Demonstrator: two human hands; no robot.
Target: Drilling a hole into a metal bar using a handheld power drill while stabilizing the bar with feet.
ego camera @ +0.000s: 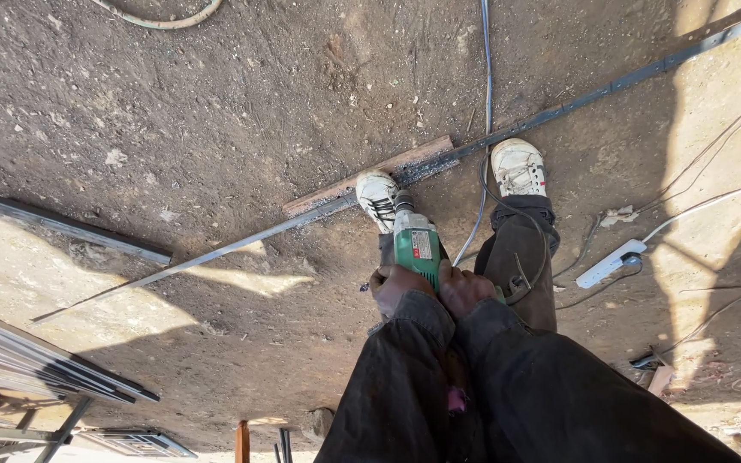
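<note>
Inspector: Dark sleeves (473, 386) lie nearest the lens, rising from six o'clock toward centre. Both hands meet on a green electric drill (416, 244).

Clerk: Grip condition?

Inspector: Left hand (394, 287) is wrapped around the drill's rear from nine o'clock; right hand (465, 290) is clasped against it from three o'clock. Both are closed firmly on the tool.

Clerk: Drill position?

Inspector: Just below frame centre, nose pointing toward twelve o'clock and down at a long metal strip (559, 107). That strip runs from eight o'clock to two o'clock across the dirt ground (216, 103), over a wooden board (370, 180).

Clerk: Surroundings?

Inspector: White shoes, left (377, 197) and right (518, 167), stand on the strip. A white power strip (611, 263) lies at three o'clock. A grey cable (486, 77) runs toward twelve.
</note>
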